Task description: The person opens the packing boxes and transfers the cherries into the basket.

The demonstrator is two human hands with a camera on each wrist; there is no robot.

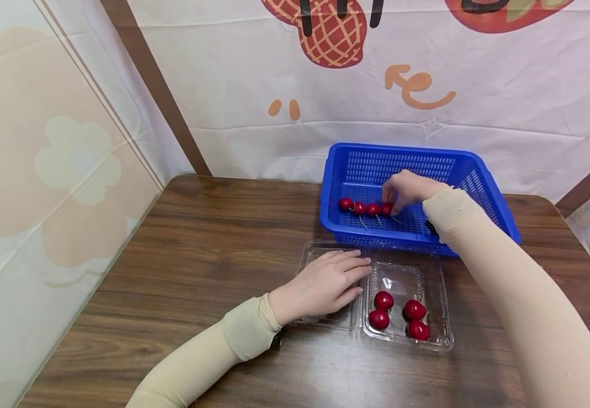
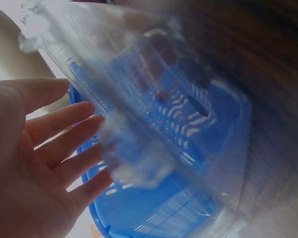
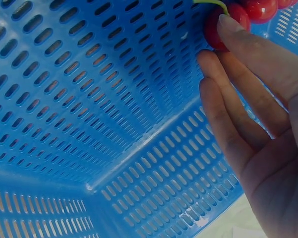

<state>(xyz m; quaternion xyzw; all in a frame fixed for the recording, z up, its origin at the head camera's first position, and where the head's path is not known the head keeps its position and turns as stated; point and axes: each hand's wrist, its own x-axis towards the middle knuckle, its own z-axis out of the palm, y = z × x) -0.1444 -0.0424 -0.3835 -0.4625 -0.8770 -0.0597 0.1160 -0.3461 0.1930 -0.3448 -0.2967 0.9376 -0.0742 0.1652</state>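
At the left of the frame hung a cloth printed with flowers (image 1: 78,156), beside a wood-grain tabletop (image 1: 183,255). From the lower left a beige left sleeve (image 1: 188,362) led to the left hand (image 1: 320,286), palm down at lower centre, over the left half (image 1: 343,322) of a clear plastic clamshell. Its fingers were nearly straight and slightly apart, their tips near the clamshell's middle edge. The right half (image 1: 397,276), right of centre, held four red cherries (image 1: 415,310) in two pairs, toward its near end.

Above and behind the clamshell, a blue perforated plastic basket (image 1: 402,164) stood at right of centre. In it, at the left, three stemmed cherries (image 1: 359,208) lay in a row, and a fourth, the rightmost cherry (image 1: 387,209), ended that row. The right hand (image 1: 411,188) reached into the basket and pinched this cherry between thumb and fingers, the thumb tip on its skin near the stem. A beige right sleeve (image 1: 519,294) ran down to the lower right corner.
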